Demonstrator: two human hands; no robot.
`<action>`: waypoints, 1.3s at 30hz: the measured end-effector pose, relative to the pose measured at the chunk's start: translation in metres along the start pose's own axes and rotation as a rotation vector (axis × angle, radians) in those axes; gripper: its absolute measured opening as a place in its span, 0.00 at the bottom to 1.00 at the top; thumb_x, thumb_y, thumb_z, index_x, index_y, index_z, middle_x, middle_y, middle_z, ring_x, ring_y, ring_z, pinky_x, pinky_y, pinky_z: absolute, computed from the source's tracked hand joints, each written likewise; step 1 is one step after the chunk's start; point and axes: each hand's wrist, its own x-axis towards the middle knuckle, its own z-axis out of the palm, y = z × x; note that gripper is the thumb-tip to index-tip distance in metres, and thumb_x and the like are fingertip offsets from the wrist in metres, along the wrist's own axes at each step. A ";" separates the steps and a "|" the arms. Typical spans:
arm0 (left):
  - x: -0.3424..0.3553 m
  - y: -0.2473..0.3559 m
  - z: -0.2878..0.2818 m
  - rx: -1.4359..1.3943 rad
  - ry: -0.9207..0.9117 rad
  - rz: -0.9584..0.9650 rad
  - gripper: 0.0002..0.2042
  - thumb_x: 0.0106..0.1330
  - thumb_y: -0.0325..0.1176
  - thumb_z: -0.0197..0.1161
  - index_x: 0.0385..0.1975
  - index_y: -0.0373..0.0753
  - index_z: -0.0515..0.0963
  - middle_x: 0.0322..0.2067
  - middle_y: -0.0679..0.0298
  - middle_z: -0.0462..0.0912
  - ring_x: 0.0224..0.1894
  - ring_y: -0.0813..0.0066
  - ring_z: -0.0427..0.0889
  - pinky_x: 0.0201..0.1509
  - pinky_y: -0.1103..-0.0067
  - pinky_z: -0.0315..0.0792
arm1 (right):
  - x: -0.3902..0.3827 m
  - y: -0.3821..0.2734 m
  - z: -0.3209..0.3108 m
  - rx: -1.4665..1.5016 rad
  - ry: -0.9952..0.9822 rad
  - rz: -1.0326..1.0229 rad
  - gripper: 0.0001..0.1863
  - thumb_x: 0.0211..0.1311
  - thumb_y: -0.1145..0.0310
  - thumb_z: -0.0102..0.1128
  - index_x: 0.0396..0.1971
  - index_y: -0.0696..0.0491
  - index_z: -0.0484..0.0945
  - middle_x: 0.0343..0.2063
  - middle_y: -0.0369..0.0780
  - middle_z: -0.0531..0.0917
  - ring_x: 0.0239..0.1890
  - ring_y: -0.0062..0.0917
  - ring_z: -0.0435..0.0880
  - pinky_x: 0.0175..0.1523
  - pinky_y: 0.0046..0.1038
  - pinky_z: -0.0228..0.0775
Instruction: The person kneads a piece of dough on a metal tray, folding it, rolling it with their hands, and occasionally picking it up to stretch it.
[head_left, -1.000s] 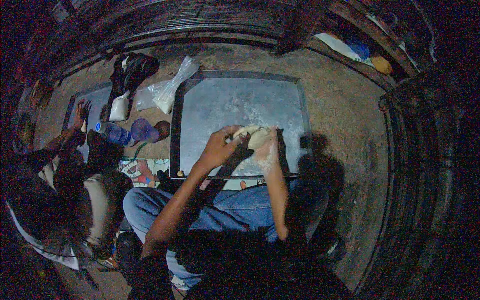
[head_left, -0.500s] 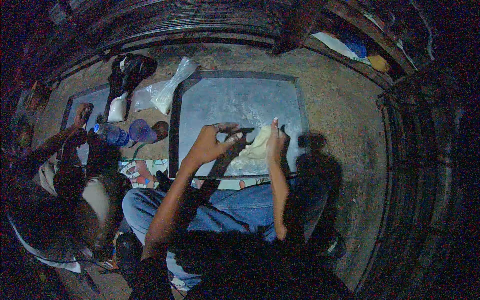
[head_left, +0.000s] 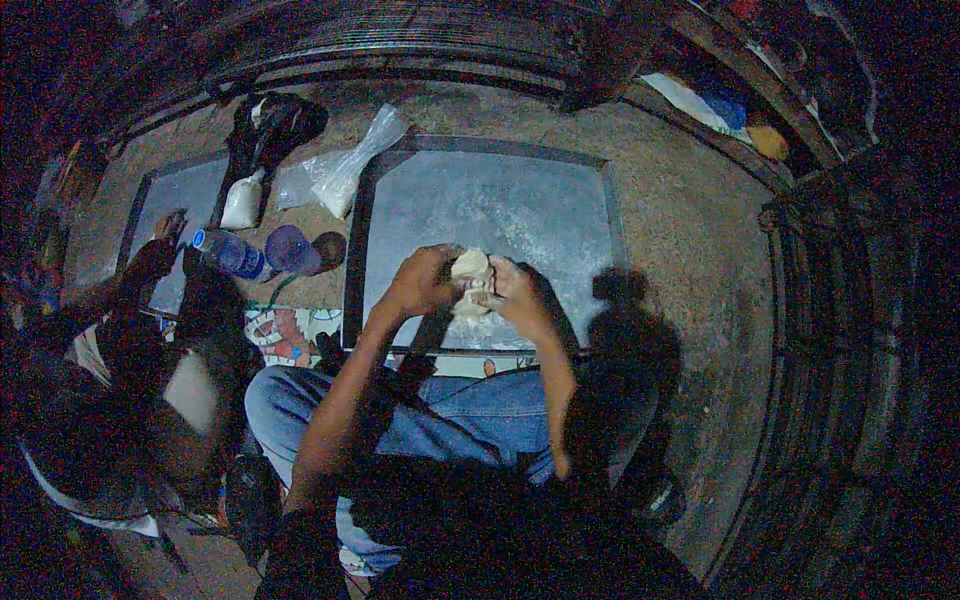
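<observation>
A pale lump of dough (head_left: 472,268) is held between my two hands above a dark-framed grey board (head_left: 430,195). My left hand (head_left: 422,283) curls round the dough's left side. From the right, my right hand (head_left: 520,298) grips it with bent fingers. Part of the dough hangs lower between the hands, and some of it is covered by the fingers. White powder, perhaps flour, is smeared over the board's middle and right.
Left of the board lie a clear bottle (head_left: 228,254) with a blue cap, a purple cup (head_left: 290,250) and a tied bag of white powder (head_left: 242,204). A longer clear bag (head_left: 345,180) touches the board's far-left corner. Another person's hand (head_left: 170,225) is over a second board (head_left: 183,192).
My hands have come together around the dough, lifting and bunching it. It was spread on the board under my right hand before. The other person's hand has shifted slightly.
</observation>
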 end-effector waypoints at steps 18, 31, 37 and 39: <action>0.005 0.047 -0.015 -0.485 0.122 -0.195 0.13 0.60 0.39 0.63 0.36 0.35 0.78 0.19 0.71 0.76 0.20 0.86 0.70 0.23 0.84 0.64 | 0.016 0.067 0.015 -0.018 0.414 0.218 0.38 0.47 0.40 0.63 0.43 0.62 0.71 0.39 0.48 0.74 0.44 0.35 0.74 0.49 0.31 0.65; -0.002 0.037 -0.017 -0.475 0.275 -0.207 0.18 0.68 0.45 0.49 0.29 0.34 0.75 0.18 0.67 0.73 0.20 0.83 0.70 0.23 0.81 0.65 | 0.009 0.003 0.012 -0.100 0.209 -0.061 0.24 0.54 0.55 0.64 0.42 0.59 0.76 0.31 0.39 0.82 0.33 0.22 0.80 0.40 0.26 0.71; -0.004 0.029 -0.018 -0.546 0.188 -0.066 0.19 0.68 0.44 0.51 0.48 0.35 0.72 0.37 0.64 0.78 0.39 0.78 0.75 0.42 0.79 0.70 | 0.009 0.001 0.017 -0.004 0.224 -0.134 0.34 0.40 0.57 0.74 0.48 0.57 0.71 0.39 0.41 0.80 0.41 0.25 0.79 0.47 0.29 0.70; 0.001 0.028 -0.015 -0.562 0.036 0.013 0.20 0.65 0.39 0.56 0.53 0.36 0.68 0.43 0.63 0.77 0.44 0.76 0.74 0.49 0.78 0.70 | 0.022 0.050 0.023 0.041 0.332 -0.205 0.35 0.35 0.65 0.77 0.47 0.58 0.72 0.39 0.44 0.79 0.41 0.31 0.79 0.49 0.32 0.70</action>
